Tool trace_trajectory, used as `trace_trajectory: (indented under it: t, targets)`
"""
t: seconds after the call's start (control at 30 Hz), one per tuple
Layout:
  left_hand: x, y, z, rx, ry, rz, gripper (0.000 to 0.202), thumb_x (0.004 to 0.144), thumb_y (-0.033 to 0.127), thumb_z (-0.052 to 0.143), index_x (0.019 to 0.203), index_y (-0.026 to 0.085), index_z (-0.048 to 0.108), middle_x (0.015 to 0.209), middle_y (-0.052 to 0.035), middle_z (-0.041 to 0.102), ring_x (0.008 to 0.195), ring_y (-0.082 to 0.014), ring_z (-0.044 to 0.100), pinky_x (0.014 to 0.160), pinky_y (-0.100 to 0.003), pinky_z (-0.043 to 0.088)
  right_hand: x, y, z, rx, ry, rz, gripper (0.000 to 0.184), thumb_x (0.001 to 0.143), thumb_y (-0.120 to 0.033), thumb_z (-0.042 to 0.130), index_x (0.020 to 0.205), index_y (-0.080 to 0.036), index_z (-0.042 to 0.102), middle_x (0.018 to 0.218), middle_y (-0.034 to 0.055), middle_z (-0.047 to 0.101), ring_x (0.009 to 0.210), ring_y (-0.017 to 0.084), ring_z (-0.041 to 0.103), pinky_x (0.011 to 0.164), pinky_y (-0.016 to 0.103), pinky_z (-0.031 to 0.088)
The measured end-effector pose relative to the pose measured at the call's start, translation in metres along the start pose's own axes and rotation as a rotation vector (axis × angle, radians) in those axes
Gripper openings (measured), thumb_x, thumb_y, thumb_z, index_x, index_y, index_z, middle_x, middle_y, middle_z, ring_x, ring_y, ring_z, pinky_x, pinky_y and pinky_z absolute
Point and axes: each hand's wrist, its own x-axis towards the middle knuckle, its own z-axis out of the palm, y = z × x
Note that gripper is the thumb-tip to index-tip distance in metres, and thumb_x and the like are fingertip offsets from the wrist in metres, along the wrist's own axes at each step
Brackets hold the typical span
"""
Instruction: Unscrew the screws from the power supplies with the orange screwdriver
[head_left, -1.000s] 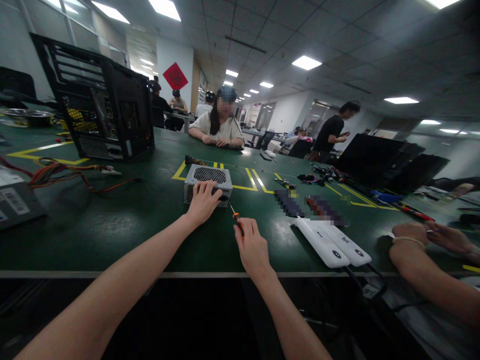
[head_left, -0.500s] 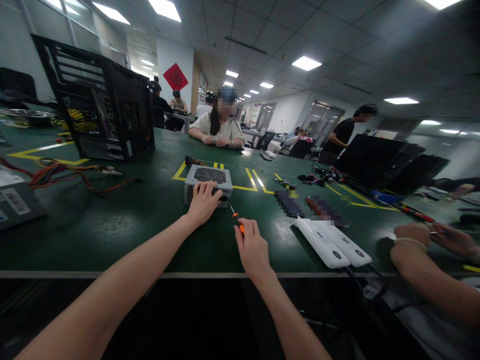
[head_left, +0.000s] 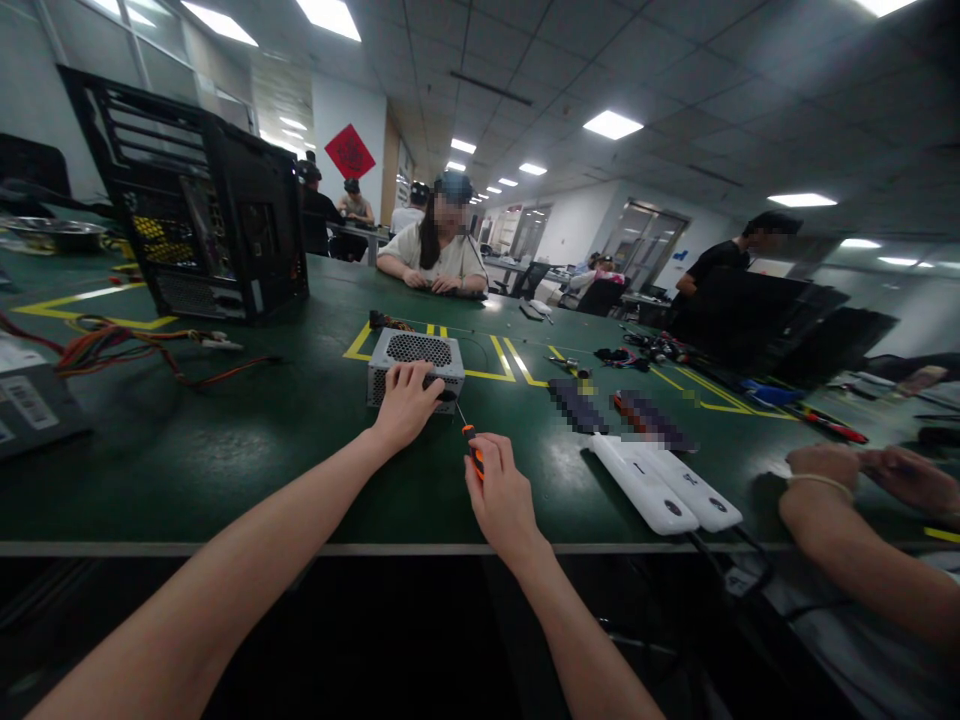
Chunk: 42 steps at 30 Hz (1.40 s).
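Note:
A grey metal computer power supply (head_left: pixel 420 349) with a perforated top sits on the green table in front of me. My left hand (head_left: pixel 407 405) grips its near side, fingers curled over the perforated face. At the right end of that face is a dark socket, partly covered by my fingers. My right hand (head_left: pixel 498 485) is closed around the orange and black handle of a screwdriver (head_left: pixel 470 437). The thin shaft points up and left at the lower right corner of the power supply. Whether the tip touches it, I cannot tell.
A black computer case (head_left: pixel 217 200) stands at the left, near a second power supply (head_left: pixel 34 400) with coloured cables (head_left: pixel 112 345). Two white devices (head_left: pixel 667 485) lie to my right. Beside them are a co-worker's hands (head_left: pixel 825 475). Another person sits across the table.
My right hand has shifted slightly left, and more of the screwdriver's handle shows. My left hand and the power supply have stayed put. In the background, the standing person has moved right.

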Motion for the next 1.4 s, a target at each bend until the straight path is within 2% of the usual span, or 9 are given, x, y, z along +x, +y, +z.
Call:
trace_trajectory:
  t: [0.17, 0.27, 0.4, 0.53, 0.77, 0.87, 1.03, 1.13, 1.4]
  targets:
    - [-0.0001, -0.0003, 0.0009, 0.016, 0.001, 0.006, 0.014, 0.080, 0.022, 0.054, 0.094, 0.022, 0.058, 0.119, -0.0126, 0.047, 0.114, -0.0296, 0.038, 0.093, -0.050, 0.030, -0.0002, 0.0021, 0.0008, -0.063, 0.025, 0.122, 0.021, 0.092, -0.029, 0.035, 0.100, -0.016, 0.050, 0.092, 0.0067, 0.058, 0.069, 0.014, 0.063, 0.049, 0.022, 0.049]
    - [-0.0002, -0.0001, 0.0004, 0.022, 0.002, 0.009, 0.014, 0.080, 0.022, 0.054, 0.094, 0.022, 0.058, 0.119, -0.0125, 0.047, 0.114, -0.0293, 0.038, 0.093, -0.049, 0.030, 0.0008, 0.0021, 0.0013, -0.052, -0.010, 0.115, 0.020, 0.090, -0.030, 0.038, 0.101, -0.016, 0.049, 0.095, 0.0073, 0.056, 0.072, 0.016, 0.062, 0.050, 0.023, 0.050]
    - [0.0000, 0.0004, -0.0009, 0.014, 0.002, 0.004, 0.015, 0.079, 0.022, 0.055, 0.094, 0.022, 0.058, 0.119, -0.0131, 0.047, 0.114, -0.0294, 0.038, 0.093, -0.049, 0.030, 0.0012, 0.0014, 0.0020, -0.019, -0.031, 0.051, 0.021, 0.085, -0.018, 0.041, 0.105, -0.017, 0.047, 0.107, 0.0107, 0.049, 0.078, 0.016, 0.061, 0.053, 0.026, 0.052]
    - [0.0003, 0.0001, -0.0002, 0.024, 0.001, 0.003, 0.015, 0.079, 0.022, 0.055, 0.093, 0.023, 0.058, 0.118, -0.0121, 0.048, 0.113, -0.0288, 0.039, 0.093, -0.049, 0.030, 0.0007, 0.0008, 0.0018, 0.016, -0.024, 0.022, 0.025, 0.083, -0.012, 0.038, 0.107, -0.017, 0.045, 0.109, 0.0111, 0.049, 0.082, 0.016, 0.061, 0.057, 0.026, 0.054]
    - [0.0001, -0.0011, 0.0015, 0.058, -0.003, 0.015, 0.014, 0.080, 0.023, 0.054, 0.094, 0.022, 0.058, 0.118, -0.0122, 0.046, 0.113, -0.0291, 0.038, 0.094, -0.048, 0.030, 0.0002, 0.0029, 0.0005, 0.018, 0.042, 0.123, 0.017, 0.091, -0.026, 0.036, 0.100, -0.016, 0.048, 0.095, 0.0079, 0.057, 0.075, 0.016, 0.062, 0.054, 0.026, 0.053]
    - [0.0000, -0.0010, 0.0008, 0.067, -0.002, 0.019, 0.014, 0.080, 0.024, 0.054, 0.094, 0.022, 0.057, 0.118, -0.0121, 0.046, 0.113, -0.0293, 0.038, 0.093, -0.048, 0.031, 0.0005, 0.0034, 0.0007, 0.000, 0.013, 0.146, 0.018, 0.091, -0.028, 0.038, 0.099, -0.016, 0.048, 0.092, 0.0068, 0.058, 0.073, 0.017, 0.063, 0.051, 0.026, 0.051]
    - [0.0001, -0.0009, 0.0002, 0.056, -0.004, 0.007, 0.015, 0.080, 0.023, 0.054, 0.095, 0.023, 0.057, 0.119, -0.0117, 0.046, 0.114, -0.0293, 0.037, 0.093, -0.048, 0.031, 0.0012, 0.0013, 0.0004, 0.012, -0.051, 0.061, 0.023, 0.085, -0.015, 0.040, 0.107, -0.017, 0.046, 0.112, 0.0114, 0.049, 0.079, 0.016, 0.062, 0.054, 0.025, 0.053]
    - [0.0000, -0.0009, 0.0004, 0.047, -0.005, 0.003, 0.015, 0.080, 0.023, 0.054, 0.094, 0.023, 0.058, 0.118, -0.0108, 0.046, 0.114, -0.0289, 0.037, 0.093, -0.048, 0.031, 0.0005, 0.0005, 0.0001, 0.032, -0.053, 0.023, 0.027, 0.084, -0.012, 0.038, 0.109, -0.016, 0.045, 0.112, 0.0120, 0.048, 0.082, 0.017, 0.062, 0.056, 0.026, 0.053]
    - [0.0005, 0.0001, -0.0011, 0.055, -0.014, 0.007, 0.015, 0.080, 0.024, 0.054, 0.095, 0.022, 0.057, 0.119, -0.0117, 0.046, 0.114, -0.0293, 0.037, 0.093, -0.049, 0.030, -0.0004, 0.0025, -0.0002, 0.022, 0.014, 0.153, 0.020, 0.091, -0.029, 0.038, 0.101, -0.015, 0.049, 0.092, 0.0073, 0.058, 0.075, 0.018, 0.063, 0.055, 0.027, 0.052]
